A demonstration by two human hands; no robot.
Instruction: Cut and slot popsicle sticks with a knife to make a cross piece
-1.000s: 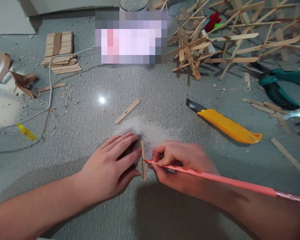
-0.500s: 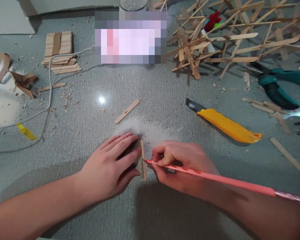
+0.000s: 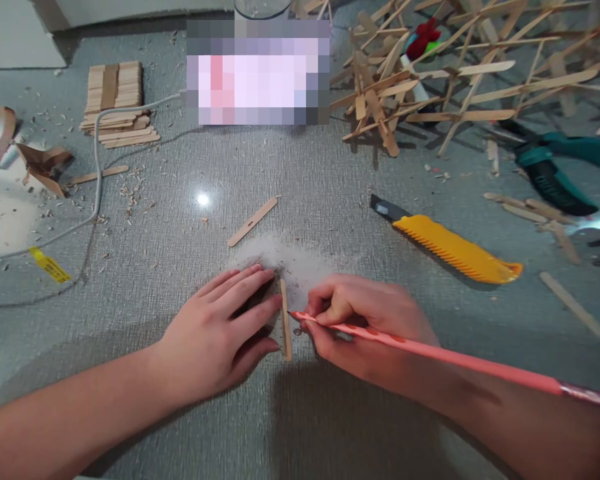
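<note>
- At the lower centre of the frame, a slim wooden stick (image 3: 286, 337) lies flat between the hands; it looks light, stiff and dry, likely to snap if bent hard, and best held down along its length or pinched by its long edges.
- Left hand (image 3: 223, 323): palm down, fingers slightly spread, fingertips at the stick's left side; what is under the palm, I cannot tell.
- Right hand (image 3: 350, 310): closed on a pink pencil (image 3: 460, 361) near its point, which sits at the stick's right edge, touching or just beside it. The pencil's smooth, light barrel suits a grip low down.
- Grey, finely textured tabletop (image 3: 205, 433), with pale dust (image 3: 313, 260) beyond the hands, perhaps slightly slippery.
- Centre right, a yellow cutter (image 3: 450, 250); upper right, green-handled pliers (image 3: 547, 183) near crossed sticks (image 3: 460, 116).
- Upper left, stacked sticks (image 3: 115, 121) beside a cable (image 3: 98, 160).
</note>
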